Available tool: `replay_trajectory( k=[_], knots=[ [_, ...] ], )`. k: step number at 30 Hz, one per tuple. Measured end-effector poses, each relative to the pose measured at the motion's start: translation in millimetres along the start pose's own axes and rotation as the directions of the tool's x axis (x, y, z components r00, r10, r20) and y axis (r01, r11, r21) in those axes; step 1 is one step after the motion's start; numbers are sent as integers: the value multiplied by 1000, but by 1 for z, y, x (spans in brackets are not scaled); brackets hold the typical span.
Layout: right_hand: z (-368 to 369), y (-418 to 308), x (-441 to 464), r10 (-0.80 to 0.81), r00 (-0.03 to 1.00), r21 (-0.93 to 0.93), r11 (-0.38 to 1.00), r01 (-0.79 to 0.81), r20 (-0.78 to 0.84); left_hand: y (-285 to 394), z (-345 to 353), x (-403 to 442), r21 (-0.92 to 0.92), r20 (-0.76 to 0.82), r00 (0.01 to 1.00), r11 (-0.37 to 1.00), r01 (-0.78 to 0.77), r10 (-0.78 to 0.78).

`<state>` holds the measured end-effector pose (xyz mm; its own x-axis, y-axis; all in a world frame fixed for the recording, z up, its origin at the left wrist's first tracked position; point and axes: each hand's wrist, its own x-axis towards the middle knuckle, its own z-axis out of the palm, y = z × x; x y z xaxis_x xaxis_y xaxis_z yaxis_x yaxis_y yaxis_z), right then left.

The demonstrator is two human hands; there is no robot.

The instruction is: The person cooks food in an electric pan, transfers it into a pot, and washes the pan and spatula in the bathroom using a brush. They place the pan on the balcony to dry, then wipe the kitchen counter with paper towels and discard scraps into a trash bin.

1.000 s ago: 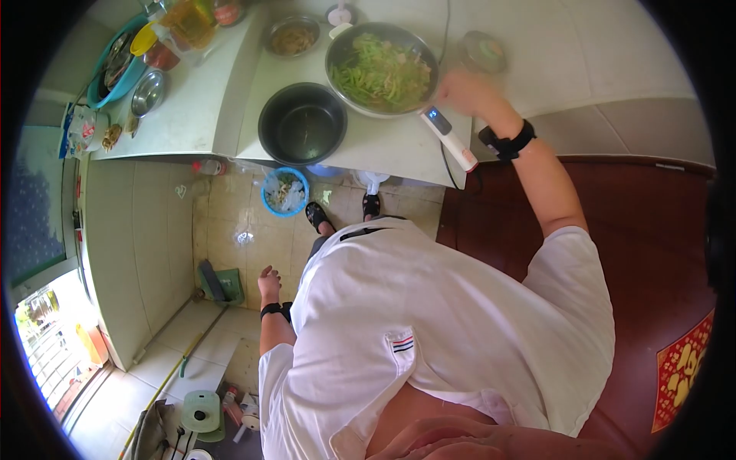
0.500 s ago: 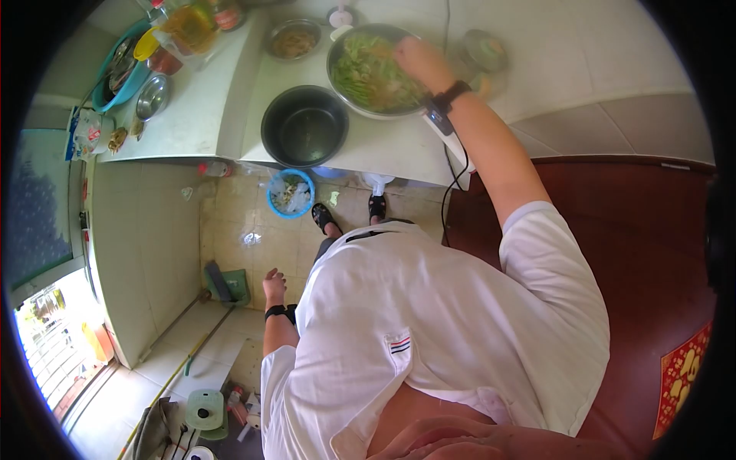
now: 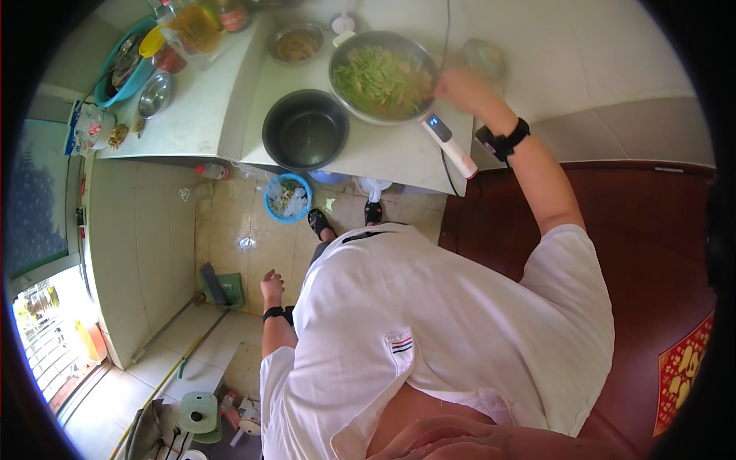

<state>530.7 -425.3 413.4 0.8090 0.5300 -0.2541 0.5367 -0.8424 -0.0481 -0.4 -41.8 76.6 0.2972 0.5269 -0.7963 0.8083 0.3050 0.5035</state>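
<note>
My right hand (image 3: pixel 464 89) is closed at the right rim of an electric pan (image 3: pixel 373 116), with steam blurring its fingers; what it grips cannot be made out. Chopped green vegetables with pinkish pieces (image 3: pixel 382 78) fill the pan, whose white handle (image 3: pixel 451 146) shows a lit blue display and points toward my body. Lower down, my left hand (image 3: pixel 272 287) hangs beside my body over the floor, fingers curled in, with nothing visible in it.
Left of the pan are a dark empty pot (image 3: pixel 305 130) and a metal bowl of food (image 3: pixel 296 44). Bottles (image 3: pixel 194 29), a turquoise basin (image 3: pixel 132 84) and a small steel bowl (image 3: pixel 156 95) stand farther left. A blue bin (image 3: pixel 288 199) sits near my feet.
My right hand was over the food half a second ago and has moved back right to the pan's edge. The greens lie differently. My left hand has barely moved.
</note>
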Motion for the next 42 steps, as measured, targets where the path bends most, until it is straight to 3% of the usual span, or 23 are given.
replay_trajectory(
  k=[2, 4, 5, 8, 15, 17, 21, 23, 26, 27, 28, 30, 33, 35, 36, 37, 39, 42],
  knots=[
    [16, 1, -7, 9, 1000, -26, 1000, -8, 28, -5, -2, 3, -124, 55, 998, 992, 38, -31],
    [49, -2, -5, -3, 999, 112, 994, 8, -47, -5, 0, 2, -120, 49, 998, 992, 48, -43],
    [60, -3, -1, 2, 986, 169, 985, 26, -165, -6, 0, 0, -115, 40, 998, 991, 62, -58],
    [51, -20, 13, 118, 974, 343, 938, -45, -194, -1, -2, -4, -62, 28, 999, 997, 48, -47],
    [30, -26, 73, 159, 955, 243, 965, -96, -252, 9, -5, -2, -79, 22, 999, 996, 36, -35],
    [66, -15, 98, 118, 914, 195, 980, -44, -388, 12, -5, -3, -36, 43, 998, 999, 38, -36],
    [71, -13, 74, 106, 949, 183, 982, -52, -296, 15, -2, 2, -58, 62, 998, 998, 26, -22],
    [52, -5, 52, 92, 986, 185, 981, -65, -141, 18, 2, 2, 46, 14, 1000, 999, 21, -22],
    [17, 0, 21, 27, 986, 201, 979, 7, -166, 14, 1, 4, 42, 25, 1000, 999, 14, -15],
    [-8, -14, 7, 56, 996, 150, 988, -46, -62, 13, 0, 6, 37, 24, 1000, 999, 12, -13],
    [-7, -15, 5, 54, 996, 149, 988, -43, -67, 8, -2, 11, 7, 46, 999, 1000, 14, -14],
    [8, -10, -1, -111, 992, 143, 984, 102, 59, -6, -10, 27, -16, 71, 997, 1000, 14, -13],
    [40, -36, 6, 18, 998, 186, 982, -29, 63, -15, -14, 40, -118, 169, 985, 991, 64, -44],
    [45, -48, 16, 89, 996, 258, 963, -83, -13, 13, -7, 6, -10, 13, 999, 999, 37, -37],
    [46, -51, 20, 164, 983, 332, 934, -129, -82, 11, -9, 9, -9, 10, 999, 999, 35, -35],
    [50, -48, 25, 166, 983, 338, 932, -130, -80, 9, -14, 11, -54, 30, 999, 998, 37, -35],
    [48, -37, 44, 163, 947, 310, 948, -73, -275, 11, -15, 16, -111, 47, 999, 993, 32, -27],
    [14, -43, 52, 116, 956, 260, 965, -44, -268, 18, -11, 8, -40, -8, 1000, 999, 9, -9]
  ],
)
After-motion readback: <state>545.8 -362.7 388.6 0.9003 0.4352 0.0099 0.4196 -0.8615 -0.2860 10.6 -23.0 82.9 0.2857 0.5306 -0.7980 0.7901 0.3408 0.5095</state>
